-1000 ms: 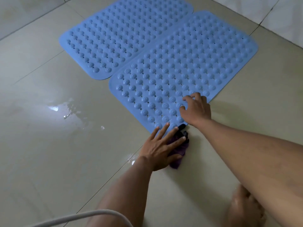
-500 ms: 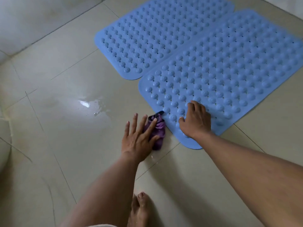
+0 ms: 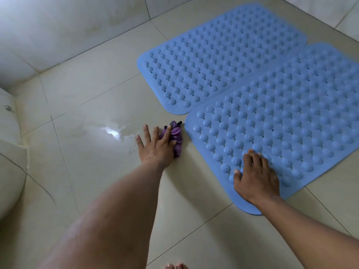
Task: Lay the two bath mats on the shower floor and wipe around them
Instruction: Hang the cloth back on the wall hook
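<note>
Two blue studded bath mats lie flat side by side on the beige tiled floor: the far mat (image 3: 219, 61) and the near mat (image 3: 287, 117), edges touching. My right hand (image 3: 256, 177) presses flat on the near mat's front corner, fingers spread. My left hand (image 3: 157, 146) presses a crumpled purple cloth (image 3: 175, 135) onto the tiles just left of the near mat's left corner, fingers spread over it.
A wet patch (image 3: 114, 133) shines on the floor left of the cloth. A white toilet base (image 3: 8, 152) stands at the left edge. Tiled walls (image 3: 58, 26) rise behind. My toes (image 3: 175, 266) show at the bottom.
My left hand has slid the cloth along the near mat's edge, from its front corner to its left corner. The view has shifted left. My right hand stays pressed on the mat.
</note>
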`<state>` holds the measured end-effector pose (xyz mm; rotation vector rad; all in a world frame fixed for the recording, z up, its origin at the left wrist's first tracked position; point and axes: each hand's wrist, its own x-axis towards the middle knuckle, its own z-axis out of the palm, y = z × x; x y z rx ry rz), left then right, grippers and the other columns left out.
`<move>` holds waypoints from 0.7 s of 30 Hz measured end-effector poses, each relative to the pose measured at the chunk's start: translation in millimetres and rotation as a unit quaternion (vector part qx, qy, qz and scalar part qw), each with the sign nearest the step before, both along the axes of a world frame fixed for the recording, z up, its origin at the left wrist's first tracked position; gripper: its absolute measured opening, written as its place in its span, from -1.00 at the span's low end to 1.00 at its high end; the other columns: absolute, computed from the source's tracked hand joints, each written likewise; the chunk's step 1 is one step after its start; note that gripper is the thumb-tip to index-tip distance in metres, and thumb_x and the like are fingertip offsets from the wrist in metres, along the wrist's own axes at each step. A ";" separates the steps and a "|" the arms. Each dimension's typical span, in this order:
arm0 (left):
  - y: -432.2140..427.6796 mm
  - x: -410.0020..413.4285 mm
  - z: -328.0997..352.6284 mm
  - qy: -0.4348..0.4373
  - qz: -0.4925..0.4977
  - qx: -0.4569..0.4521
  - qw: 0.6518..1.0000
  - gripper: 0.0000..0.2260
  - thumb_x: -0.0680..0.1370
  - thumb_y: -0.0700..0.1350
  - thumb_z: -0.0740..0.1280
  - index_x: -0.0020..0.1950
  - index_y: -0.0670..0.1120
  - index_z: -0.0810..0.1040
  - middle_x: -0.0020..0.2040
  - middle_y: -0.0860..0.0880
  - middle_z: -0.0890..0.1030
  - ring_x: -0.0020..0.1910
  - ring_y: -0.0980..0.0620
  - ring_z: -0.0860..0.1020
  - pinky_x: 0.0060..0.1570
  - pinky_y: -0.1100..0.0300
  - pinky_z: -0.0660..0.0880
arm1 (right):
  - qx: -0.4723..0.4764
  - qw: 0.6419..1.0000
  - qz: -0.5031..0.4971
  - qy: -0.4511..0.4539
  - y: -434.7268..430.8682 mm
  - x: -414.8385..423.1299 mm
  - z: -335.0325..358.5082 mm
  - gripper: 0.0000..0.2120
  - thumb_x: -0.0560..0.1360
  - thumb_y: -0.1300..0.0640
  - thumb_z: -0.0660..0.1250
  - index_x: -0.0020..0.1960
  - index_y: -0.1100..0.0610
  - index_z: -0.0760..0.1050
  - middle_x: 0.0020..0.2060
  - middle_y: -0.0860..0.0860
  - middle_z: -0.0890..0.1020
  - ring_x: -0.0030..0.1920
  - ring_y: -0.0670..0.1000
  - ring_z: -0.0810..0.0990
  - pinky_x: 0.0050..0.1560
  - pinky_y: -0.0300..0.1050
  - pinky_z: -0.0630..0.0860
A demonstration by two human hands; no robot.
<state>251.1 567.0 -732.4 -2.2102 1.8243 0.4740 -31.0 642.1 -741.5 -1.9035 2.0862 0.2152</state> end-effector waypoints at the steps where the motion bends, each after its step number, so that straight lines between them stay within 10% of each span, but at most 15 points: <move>1: -4.7 2.3 2.6 0.004 -0.007 -0.007 1.000 -0.50 0.68 0.22 -0.02 0.63 0.27 0.01 0.65 0.02 0.12 0.65 -0.17 -0.18 0.54 -0.24 -0.17 | 0.007 1.000 0.002 0.008 -1.1 0.0 1.5 -0.43 0.58 -0.09 0.16 0.51 0.13 0.22 0.59 0.08 0.18 0.56 0.16 0.14 0.39 0.08 0.33; 6: -1.6 -20.7 21.9 0.039 0.031 -0.060 0.997 -0.65 0.60 0.04 0.24 0.39 0.09 0.42 0.26 -0.07 0.53 0.31 -0.13 0.46 0.23 -0.04 0.29 | 0.058 0.998 0.028 0.021 -16.9 -1.8 21.5 -0.53 0.56 -0.12 0.17 0.38 0.07 0.22 0.42 0.00 0.26 0.40 0.10 0.24 0.21 0.01 0.45; 13: -10.3 -20.3 68.7 0.243 0.050 0.000 0.969 -0.80 0.47 -0.14 0.38 0.05 0.09 0.53 -0.01 -0.04 0.65 -0.07 -0.09 0.61 -0.08 0.11 0.59 | 0.142 0.965 -0.051 -0.212 -84.6 -0.7 83.7 -0.57 0.56 0.01 0.32 0.39 0.07 0.39 0.35 0.09 0.43 0.23 0.09 0.49 0.13 -0.11 0.43; 21: -66.2 -58.1 203.9 0.402 -0.006 0.004 0.916 -0.80 0.49 -0.33 0.47 0.04 -0.12 0.56 -0.12 -0.08 0.59 -0.33 0.09 0.51 -0.40 0.33 0.44 | 0.122 0.914 0.048 -0.384 -144.6 14.2 224.2 -0.56 0.52 0.09 0.47 0.38 -0.03 0.48 0.27 0.04 0.52 -0.02 -0.02 0.55 -0.14 -0.17 0.47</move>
